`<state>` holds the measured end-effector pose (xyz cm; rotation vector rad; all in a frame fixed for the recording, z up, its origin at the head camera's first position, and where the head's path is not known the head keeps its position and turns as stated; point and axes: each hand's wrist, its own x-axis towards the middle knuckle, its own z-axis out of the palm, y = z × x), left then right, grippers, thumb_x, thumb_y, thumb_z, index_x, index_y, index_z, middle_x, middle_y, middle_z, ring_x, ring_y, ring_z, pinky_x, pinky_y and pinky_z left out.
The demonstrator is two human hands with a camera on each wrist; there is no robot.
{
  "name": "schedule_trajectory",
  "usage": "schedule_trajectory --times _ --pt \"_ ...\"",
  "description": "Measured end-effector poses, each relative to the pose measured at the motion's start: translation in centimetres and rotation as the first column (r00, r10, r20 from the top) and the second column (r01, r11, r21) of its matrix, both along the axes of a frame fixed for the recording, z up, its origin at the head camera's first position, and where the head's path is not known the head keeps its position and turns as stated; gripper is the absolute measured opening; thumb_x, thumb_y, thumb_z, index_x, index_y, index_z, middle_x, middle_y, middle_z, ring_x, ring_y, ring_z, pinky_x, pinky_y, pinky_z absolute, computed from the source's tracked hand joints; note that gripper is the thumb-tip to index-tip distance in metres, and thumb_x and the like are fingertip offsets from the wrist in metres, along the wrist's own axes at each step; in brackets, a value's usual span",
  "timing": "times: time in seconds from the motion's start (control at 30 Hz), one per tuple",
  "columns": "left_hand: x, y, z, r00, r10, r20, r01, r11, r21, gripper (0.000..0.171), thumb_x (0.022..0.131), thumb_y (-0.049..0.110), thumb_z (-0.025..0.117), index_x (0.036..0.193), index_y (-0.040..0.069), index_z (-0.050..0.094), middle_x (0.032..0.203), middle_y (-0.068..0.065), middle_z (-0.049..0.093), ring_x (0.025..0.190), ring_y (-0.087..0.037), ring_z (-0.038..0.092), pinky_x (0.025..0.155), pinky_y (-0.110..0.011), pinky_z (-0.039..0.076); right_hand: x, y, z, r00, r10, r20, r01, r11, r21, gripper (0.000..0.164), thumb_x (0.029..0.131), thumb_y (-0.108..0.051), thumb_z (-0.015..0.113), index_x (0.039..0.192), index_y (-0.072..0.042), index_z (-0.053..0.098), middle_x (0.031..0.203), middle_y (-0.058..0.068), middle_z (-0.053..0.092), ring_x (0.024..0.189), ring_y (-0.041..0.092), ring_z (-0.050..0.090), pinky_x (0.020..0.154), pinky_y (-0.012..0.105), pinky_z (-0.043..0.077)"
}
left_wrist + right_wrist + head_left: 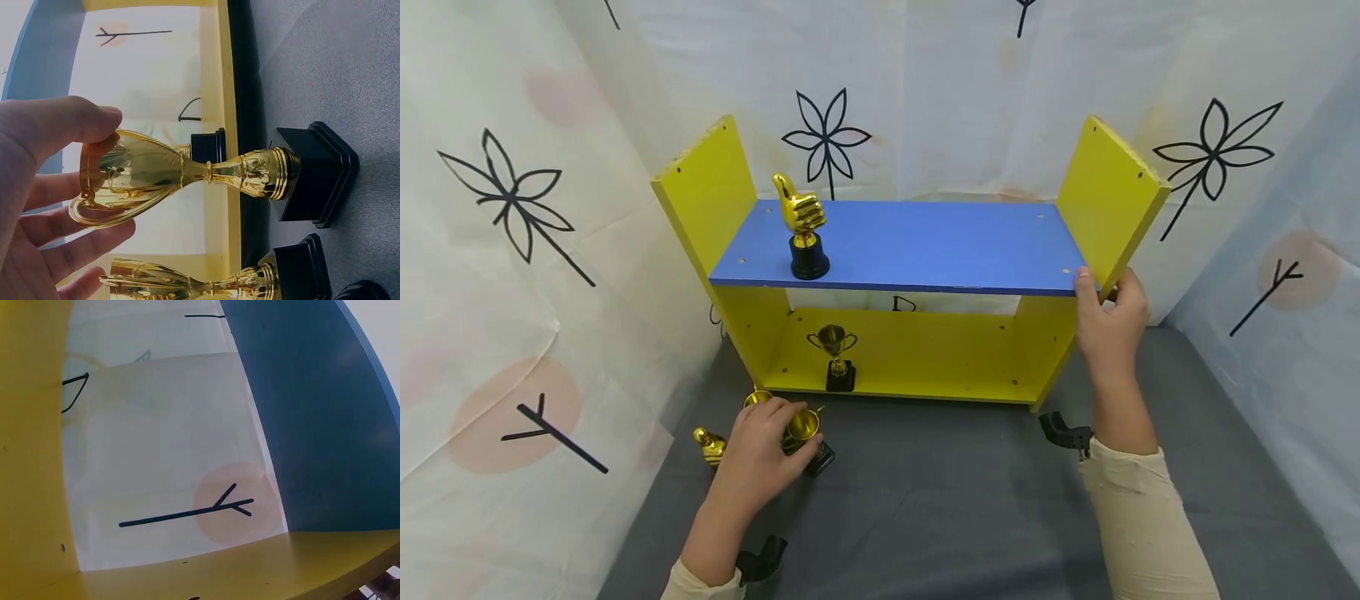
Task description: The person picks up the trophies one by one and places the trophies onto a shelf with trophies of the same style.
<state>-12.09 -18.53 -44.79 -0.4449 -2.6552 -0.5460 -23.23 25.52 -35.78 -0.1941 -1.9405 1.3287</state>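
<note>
My left hand (pixel 762 446) grips a gold trophy cup (pixel 140 165) at its rim, thumb on one side and fingers on the other. Its square black base (pixel 315 175) is close over the grey surface. A second gold trophy cup (pixel 758 398) stands beside it, partly hidden by my hand. To the left, a small gold figure (pixel 709 446) is partly covered by my wrist. My right hand (pixel 1112 317) holds the right side of a yellow and blue shelf (pixel 925 246), thumb on the blue board's front corner and fingers behind the yellow side panel.
On the blue board stands a gold thumbs-up trophy (pixel 803 225), toward the left. A gold two-handled trophy cup (pixel 835 354) is on the yellow lower board. Grey cloth (pixel 925 492) covers the table, and white patterned fabric (pixel 955 100) hangs behind and at the sides.
</note>
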Motion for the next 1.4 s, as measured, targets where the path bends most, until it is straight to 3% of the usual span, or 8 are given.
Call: schedule_trajectory --times 0.7,1.4 --pt "0.1 0.7 0.0 0.999 -0.040 -0.033 0.043 0.997 0.067 0.046 0.081 0.029 0.094 0.118 0.007 0.078 0.107 -0.005 0.075 0.102 -0.027 0.070 0.098 -0.057 0.054 -0.3 -0.2 -0.4 1.000 -0.022 -0.019 0.020 0.998 -0.066 0.040 0.100 -0.040 0.068 0.123 -0.008 0.073 0.103 -0.021 0.059 0.089 0.008 0.053 0.076 0.024 0.042" --pt "0.0 1.4 -0.2 0.995 -0.073 -0.068 0.080 0.992 0.099 0.045 0.080 0.027 0.095 0.118 0.009 0.078 0.105 0.000 0.074 0.091 -0.017 0.068 0.082 -0.045 0.056 -0.5 -0.4 -0.6 0.998 -0.050 -0.027 0.047 0.994 -0.104 0.041 0.100 -0.032 0.067 0.125 0.000 0.071 0.099 -0.023 0.057 0.086 0.005 0.050 0.073 0.022 0.041"
